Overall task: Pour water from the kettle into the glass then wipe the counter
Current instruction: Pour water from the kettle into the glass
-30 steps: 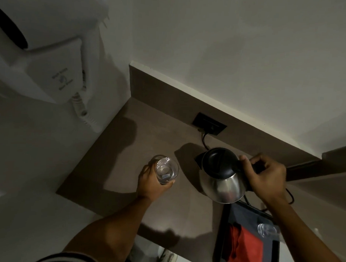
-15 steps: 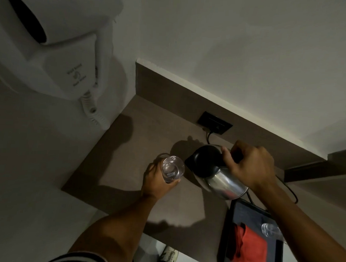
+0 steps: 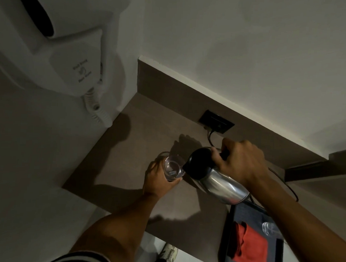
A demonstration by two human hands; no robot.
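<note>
A steel kettle [image 3: 221, 184] with a black lid is tipped steeply to the left, its spout right at the rim of a clear glass [image 3: 172, 168]. My right hand [image 3: 240, 161] is wrapped around the kettle's black handle. My left hand [image 3: 158, 179] grips the glass, which stands on the brown counter [image 3: 127, 152]. A red cloth [image 3: 250, 247] lies folded on a dark tray [image 3: 244, 211] at the lower right. Whether water is flowing I cannot tell.
A white wall-mounted hair dryer [image 3: 59, 38] hangs at the upper left. A black wall socket [image 3: 216, 121] with a cord sits behind the kettle. A second clear glass [image 3: 271, 228] lies on the tray. A shoe [image 3: 168, 253] shows on the floor below the counter edge.
My right hand lifted the kettle off its spot and tipped it left until the spout reached the glass. My left hand kept hold of the glass.
</note>
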